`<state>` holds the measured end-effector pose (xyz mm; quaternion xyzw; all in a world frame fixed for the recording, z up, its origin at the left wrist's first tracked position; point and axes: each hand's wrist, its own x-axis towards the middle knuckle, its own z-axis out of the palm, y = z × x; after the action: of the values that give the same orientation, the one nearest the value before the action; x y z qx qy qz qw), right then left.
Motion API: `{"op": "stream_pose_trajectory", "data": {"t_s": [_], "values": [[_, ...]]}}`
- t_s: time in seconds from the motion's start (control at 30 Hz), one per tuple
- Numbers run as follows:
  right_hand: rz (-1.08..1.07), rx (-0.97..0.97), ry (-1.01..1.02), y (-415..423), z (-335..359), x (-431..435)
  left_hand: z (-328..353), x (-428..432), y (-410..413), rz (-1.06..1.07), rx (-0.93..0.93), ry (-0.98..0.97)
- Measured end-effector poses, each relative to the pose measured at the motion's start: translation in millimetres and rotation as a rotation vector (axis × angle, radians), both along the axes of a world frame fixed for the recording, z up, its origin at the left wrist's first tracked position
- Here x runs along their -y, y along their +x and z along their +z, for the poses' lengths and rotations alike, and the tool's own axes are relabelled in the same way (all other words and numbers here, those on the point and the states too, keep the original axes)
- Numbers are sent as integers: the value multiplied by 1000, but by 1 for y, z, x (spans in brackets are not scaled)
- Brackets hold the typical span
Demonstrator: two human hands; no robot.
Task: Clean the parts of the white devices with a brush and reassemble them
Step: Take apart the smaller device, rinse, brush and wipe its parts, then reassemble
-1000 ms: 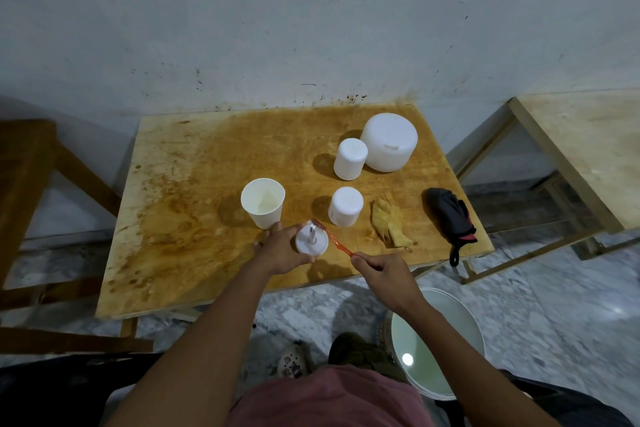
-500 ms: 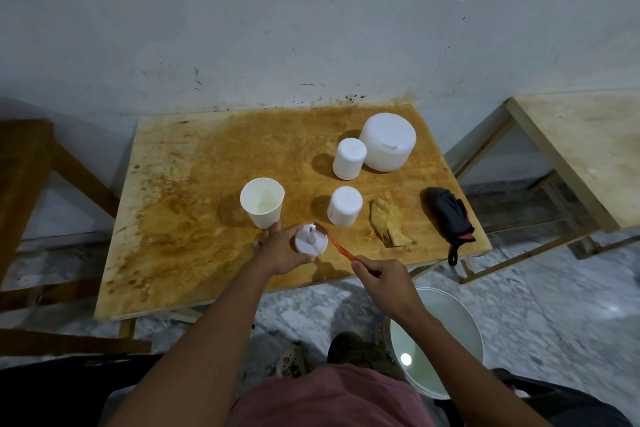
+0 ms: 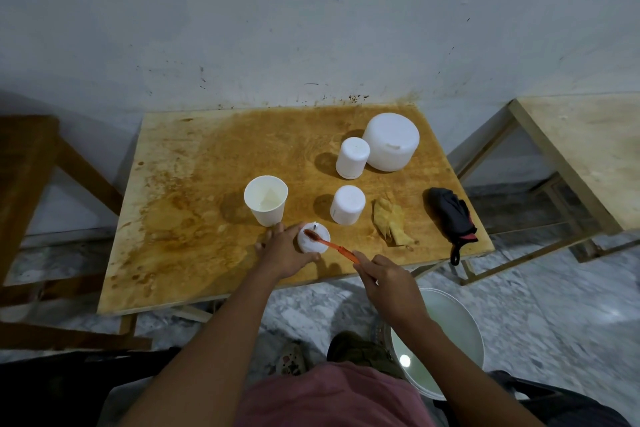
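Observation:
My left hand [image 3: 284, 251] grips a small round white device part [image 3: 317, 243] with a short metal pin, near the table's front edge. My right hand [image 3: 384, 276] holds the handle of an orange toothbrush [image 3: 330, 244]; its bristle head lies on top of the white part. Two small white cylinders stand behind: one [image 3: 347, 204] close by and one [image 3: 352, 157] farther back. A large white round container [image 3: 390, 142] sits at the back right.
A white paper cup [image 3: 266, 200] with some liquid stands just left of the part. A crumpled yellow cloth [image 3: 391, 221] and a black pouch [image 3: 452, 217] lie on the stained wooden table [image 3: 207, 184]. A white bucket [image 3: 440, 340] of water sits on the floor below right.
The brush head has moved from the part's right edge onto its top face. My left hand keeps holding the part in about the same place.

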<state>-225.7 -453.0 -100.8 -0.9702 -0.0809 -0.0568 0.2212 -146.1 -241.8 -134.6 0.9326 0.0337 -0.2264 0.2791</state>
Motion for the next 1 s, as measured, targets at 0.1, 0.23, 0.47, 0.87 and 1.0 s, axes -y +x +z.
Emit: {"op": "stream_pose_trajectory", "data": {"t_s": [0.1, 0.23, 0.47, 0.87, 1.0], "values": [[21, 15, -16, 4, 1, 2, 1, -1, 0, 0, 7, 6], [58, 23, -29, 9, 5, 5, -2, -1, 1, -3, 2, -5], [62, 42, -1, 11, 6, 9, -4, -1, 2, -7, 1, 20], [75, 32, -30, 12, 11, 10, -5, -1, 1, -6, 3, 8], [57, 6, -10, 13, 11, 9, -5, -2, 2, 3, 1, 1]]}}
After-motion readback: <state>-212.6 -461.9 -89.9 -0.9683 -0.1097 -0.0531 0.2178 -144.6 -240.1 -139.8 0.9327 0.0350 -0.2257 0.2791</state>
